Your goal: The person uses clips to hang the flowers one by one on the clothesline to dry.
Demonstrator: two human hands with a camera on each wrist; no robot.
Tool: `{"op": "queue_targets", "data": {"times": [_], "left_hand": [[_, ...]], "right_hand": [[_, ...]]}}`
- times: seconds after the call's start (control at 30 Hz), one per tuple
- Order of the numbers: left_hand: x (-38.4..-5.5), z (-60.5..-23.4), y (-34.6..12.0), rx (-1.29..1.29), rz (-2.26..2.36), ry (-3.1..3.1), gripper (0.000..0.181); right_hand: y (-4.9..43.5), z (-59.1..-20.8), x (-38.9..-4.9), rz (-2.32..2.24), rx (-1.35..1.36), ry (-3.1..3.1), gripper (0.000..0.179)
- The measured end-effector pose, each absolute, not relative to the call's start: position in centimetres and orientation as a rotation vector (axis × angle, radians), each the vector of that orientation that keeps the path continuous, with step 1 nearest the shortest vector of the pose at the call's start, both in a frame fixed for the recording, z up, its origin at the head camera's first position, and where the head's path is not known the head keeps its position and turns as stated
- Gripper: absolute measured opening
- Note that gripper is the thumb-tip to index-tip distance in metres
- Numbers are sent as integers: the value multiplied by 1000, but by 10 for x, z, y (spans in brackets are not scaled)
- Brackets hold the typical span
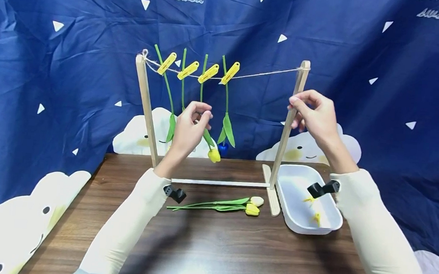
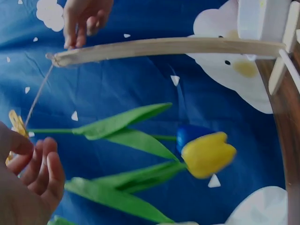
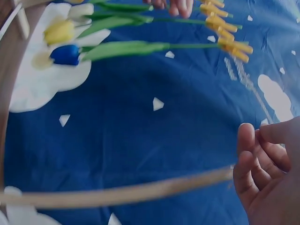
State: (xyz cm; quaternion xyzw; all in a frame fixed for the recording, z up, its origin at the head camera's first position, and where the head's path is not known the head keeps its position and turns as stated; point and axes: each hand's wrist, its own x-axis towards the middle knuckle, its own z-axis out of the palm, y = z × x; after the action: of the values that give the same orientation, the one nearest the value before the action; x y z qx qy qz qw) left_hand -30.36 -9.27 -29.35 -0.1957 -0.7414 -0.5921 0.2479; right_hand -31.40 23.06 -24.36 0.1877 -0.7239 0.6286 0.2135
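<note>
Several artificial tulips hang head down from a string [image 1: 267, 74], each stem clipped by a yellow clothespin [image 1: 230, 73]. A yellow tulip [image 1: 214, 155] and a blue tulip [image 3: 65, 55] show among them; a white tulip [image 3: 80, 11] hangs farther along. My left hand [image 1: 190, 130] is raised in front of the hanging stems, fingers loosely bent with nothing between them, and covers part of the flowers in the head view. Beside the upper right wooden post [image 1: 286, 138], my right hand [image 1: 315, 116] is raised with loosely curled, bare fingers.
On the wooden table [image 1: 210, 248] lie a white tulip [image 1: 257, 201] and a yellow tulip [image 1: 252, 209], side by side before the rack's white crossbar [image 1: 219, 183]. A white basin [image 1: 290, 220] at right holds yellow clothespins [image 1: 316, 218]. The left post [image 1: 147, 105] stands behind my left arm.
</note>
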Motion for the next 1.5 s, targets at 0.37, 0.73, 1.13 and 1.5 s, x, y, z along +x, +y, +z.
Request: {"op": "queue_targets", "data": {"times": [0.37, 0.73, 1.13, 1.5], "left_hand": [[-293, -339, -125, -742, -1537, -2218, 17], [-277, -396, -146, -706, -1420, -2512, 11], [-284, -461, -155, -772, -1038, -2809, 10], [-287, -483, -156, -849, -624, -2972, 8]], "right_hand": [[303, -298, -310, 1203, 285, -2431, 26], [342, -352, -316, 956, 358, -2765, 22], [355, -395, -331, 666, 569, -3039, 8], [354, -421, -336, 346, 613, -3247, 7]]}}
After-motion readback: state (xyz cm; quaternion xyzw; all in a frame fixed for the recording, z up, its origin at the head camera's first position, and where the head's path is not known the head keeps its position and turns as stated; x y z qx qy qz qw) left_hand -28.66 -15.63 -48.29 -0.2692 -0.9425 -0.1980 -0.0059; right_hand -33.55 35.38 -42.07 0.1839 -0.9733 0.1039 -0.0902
